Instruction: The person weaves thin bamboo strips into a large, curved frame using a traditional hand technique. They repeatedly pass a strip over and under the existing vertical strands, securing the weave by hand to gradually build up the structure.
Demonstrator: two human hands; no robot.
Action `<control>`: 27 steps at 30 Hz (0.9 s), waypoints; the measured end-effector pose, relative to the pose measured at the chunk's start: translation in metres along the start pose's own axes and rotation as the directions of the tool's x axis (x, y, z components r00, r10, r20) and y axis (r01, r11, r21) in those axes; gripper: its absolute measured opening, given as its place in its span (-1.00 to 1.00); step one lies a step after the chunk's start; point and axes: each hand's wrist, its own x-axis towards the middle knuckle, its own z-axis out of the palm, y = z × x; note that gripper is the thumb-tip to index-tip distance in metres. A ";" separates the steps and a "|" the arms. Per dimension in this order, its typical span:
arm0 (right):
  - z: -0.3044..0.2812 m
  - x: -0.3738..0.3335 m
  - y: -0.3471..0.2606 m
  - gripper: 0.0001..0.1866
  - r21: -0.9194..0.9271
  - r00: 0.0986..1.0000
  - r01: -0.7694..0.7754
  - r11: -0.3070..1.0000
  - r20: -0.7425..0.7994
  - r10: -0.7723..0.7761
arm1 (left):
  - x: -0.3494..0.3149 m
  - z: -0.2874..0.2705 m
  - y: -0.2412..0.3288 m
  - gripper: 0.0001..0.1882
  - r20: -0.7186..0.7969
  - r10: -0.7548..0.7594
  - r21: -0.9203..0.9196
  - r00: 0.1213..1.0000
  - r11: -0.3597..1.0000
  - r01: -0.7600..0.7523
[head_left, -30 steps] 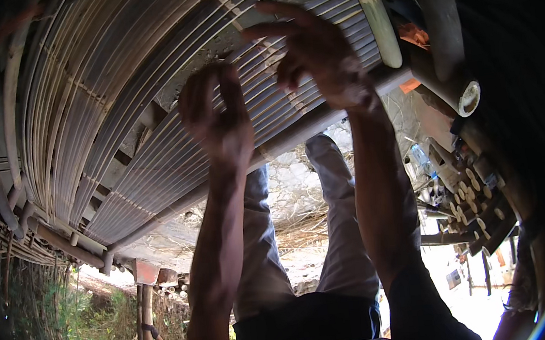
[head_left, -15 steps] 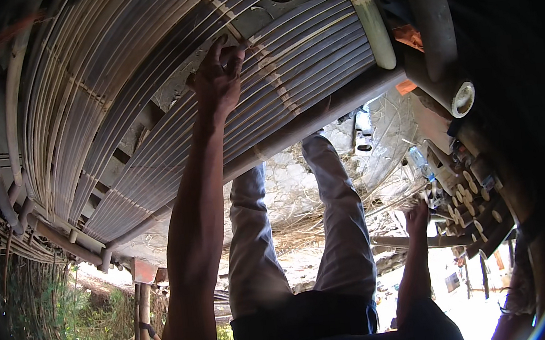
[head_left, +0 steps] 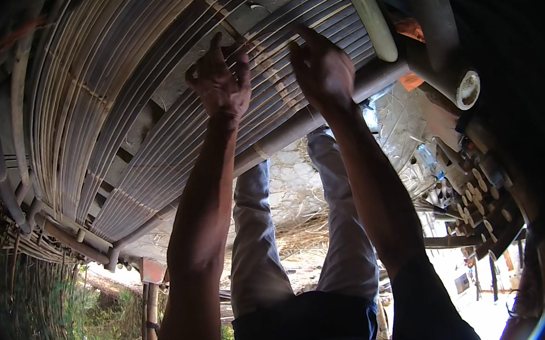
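A bamboo bench [head_left: 155,175] of thin dark slats stretches across the upper left, with a pale cross binding [head_left: 267,67] over its slats. My left hand [head_left: 220,86] is above the slats beside a gap in them, its fingers partly bent and apart. Nothing plainly shows in it. Over the slats to the right of the binding is my right hand [head_left: 327,73], its fingers curled in and the thumb close to them. A thin dark line seems to run between the two hands, too fine to make out. What the right fingers close on is hidden.
A thick bamboo pole [head_left: 369,19] and a dark bamboo frame end [head_left: 467,89] stand at the right. Cut bamboo pieces [head_left: 479,199] are stacked lower right near a clear plastic bottle [head_left: 429,160]. My legs [head_left: 255,230] are below the bench's front rail [head_left: 282,136].
My right hand has come up from beside the bamboo stack at the lower right to the slats. My left hand stays near the same gap, its fingers slightly shifted.
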 end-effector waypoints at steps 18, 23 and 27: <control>0.066 0.063 -0.026 -0.78 0.590 0.897 -0.426 0.686 0.373 0.236 | -0.023 -0.032 -0.002 -0.34 -0.279 -0.108 -0.334 0.954 0.943 0.009; -0.017 0.004 0.020 -0.64 0.939 0.848 -0.323 0.115 0.341 -0.406 | -0.041 -0.050 -0.012 -0.48 -0.237 -0.110 -0.346 0.965 0.938 0.022; -0.136 -0.134 0.079 -0.68 0.919 0.936 -0.347 0.185 0.351 0.011 | -0.033 -0.055 -0.016 -0.54 -0.212 -0.041 -0.324 0.977 0.946 -0.030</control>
